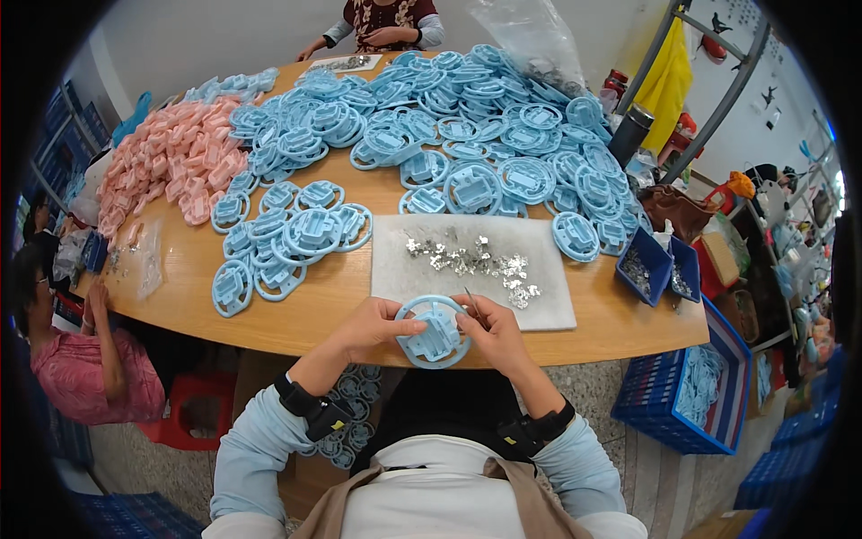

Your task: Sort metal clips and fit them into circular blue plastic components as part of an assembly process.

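Note:
At the table's near edge my left hand (370,325) grips the left rim of a light blue round plastic part (435,334), an open ring with a moulded box-like middle. My right hand (496,334) is closed at the part's right side, its thumb near the ring. A thin dark tool (474,304), perhaps tweezers, sticks up from the right fingers. Just beyond both hands lies a white board (404,287) with small shiny metal pieces (467,258) scattered over it.
Blue ring parts (314,229) pile up left of the board and beyond it. Pink plastic parts (180,148) heap at the left. Small blue bins (643,265) stand right, above a blue crate (727,377). Co-workers sit at left (94,377) and across (382,22).

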Available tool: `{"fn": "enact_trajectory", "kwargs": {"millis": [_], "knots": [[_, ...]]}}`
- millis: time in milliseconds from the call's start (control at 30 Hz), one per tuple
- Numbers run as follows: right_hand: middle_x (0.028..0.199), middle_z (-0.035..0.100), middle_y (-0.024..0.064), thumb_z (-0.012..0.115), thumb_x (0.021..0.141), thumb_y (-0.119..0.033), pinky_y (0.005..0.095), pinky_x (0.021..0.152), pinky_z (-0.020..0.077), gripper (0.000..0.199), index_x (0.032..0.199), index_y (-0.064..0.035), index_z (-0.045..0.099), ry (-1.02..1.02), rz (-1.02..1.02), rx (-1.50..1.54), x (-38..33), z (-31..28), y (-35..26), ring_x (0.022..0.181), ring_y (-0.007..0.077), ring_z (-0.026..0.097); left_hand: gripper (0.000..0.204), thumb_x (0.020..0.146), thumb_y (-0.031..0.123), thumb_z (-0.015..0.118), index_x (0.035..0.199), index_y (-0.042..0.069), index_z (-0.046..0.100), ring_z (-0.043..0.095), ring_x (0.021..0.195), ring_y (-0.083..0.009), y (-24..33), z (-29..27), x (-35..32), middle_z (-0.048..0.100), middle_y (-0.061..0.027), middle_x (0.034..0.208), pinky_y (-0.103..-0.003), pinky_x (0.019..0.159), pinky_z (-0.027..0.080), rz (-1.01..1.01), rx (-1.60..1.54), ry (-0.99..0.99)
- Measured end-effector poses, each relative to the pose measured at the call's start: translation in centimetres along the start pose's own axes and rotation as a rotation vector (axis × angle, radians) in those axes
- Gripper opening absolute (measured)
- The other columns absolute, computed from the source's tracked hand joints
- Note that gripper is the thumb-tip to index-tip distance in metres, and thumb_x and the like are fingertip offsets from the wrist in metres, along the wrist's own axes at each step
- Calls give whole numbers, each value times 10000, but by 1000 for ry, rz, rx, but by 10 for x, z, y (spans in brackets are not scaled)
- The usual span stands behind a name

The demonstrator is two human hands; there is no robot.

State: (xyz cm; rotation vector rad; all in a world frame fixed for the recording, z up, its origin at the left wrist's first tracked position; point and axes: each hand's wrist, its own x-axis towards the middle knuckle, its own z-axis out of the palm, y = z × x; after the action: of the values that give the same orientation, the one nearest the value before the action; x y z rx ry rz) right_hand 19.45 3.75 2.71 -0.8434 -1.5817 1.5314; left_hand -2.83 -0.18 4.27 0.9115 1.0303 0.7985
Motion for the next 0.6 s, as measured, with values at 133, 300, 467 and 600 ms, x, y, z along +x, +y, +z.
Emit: {"fn": "enact_trajectory", "kwargs": {"millis": [133, 300, 467, 600], "knots": [[777, 619, 6, 588, 878, -67, 197, 602, 441, 264, 1123, 29, 607, -39, 59, -30, 6, -5, 7, 689, 38, 544, 305, 802, 203, 735, 990, -21, 648, 630, 785, -116, -9, -1, 6, 673, -69, 891, -257, 715, 508, 48, -90, 87], [756, 658, 40, 625, 850, -135, 244, 581, 457, 209, 994, 8, 677, -71, 76, -218, 38, -15, 7, 649, 80, 566, 316, 789, 202, 751, 981, -30, 655, 626, 739, -102, -18, -3, 11, 675, -69, 855, -239, 664, 502, 83, -183, 150], [883, 635, 146, 628, 775, -182, 403, 661, 494, 168, 844, -43, 691, 225, -202, -970, 119, -38, 15, 723, 328, 615, 287, 801, 184, 738, 988, -17, 653, 615, 746, -93, 2, -6, 25, 667, -51, 873, -230, 669, 494, 24, 37, 82], [888, 607, 151, 589, 786, -148, 435, 697, 489, 131, 777, -41, 663, 180, -122, -1098, 140, -30, 21, 773, 349, 610, 318, 767, 234, 769, 936, -20, 678, 598, 690, -84, 8, -14, 35, 673, -44, 823, -231, 632, 481, 18, 188, 3]]}}
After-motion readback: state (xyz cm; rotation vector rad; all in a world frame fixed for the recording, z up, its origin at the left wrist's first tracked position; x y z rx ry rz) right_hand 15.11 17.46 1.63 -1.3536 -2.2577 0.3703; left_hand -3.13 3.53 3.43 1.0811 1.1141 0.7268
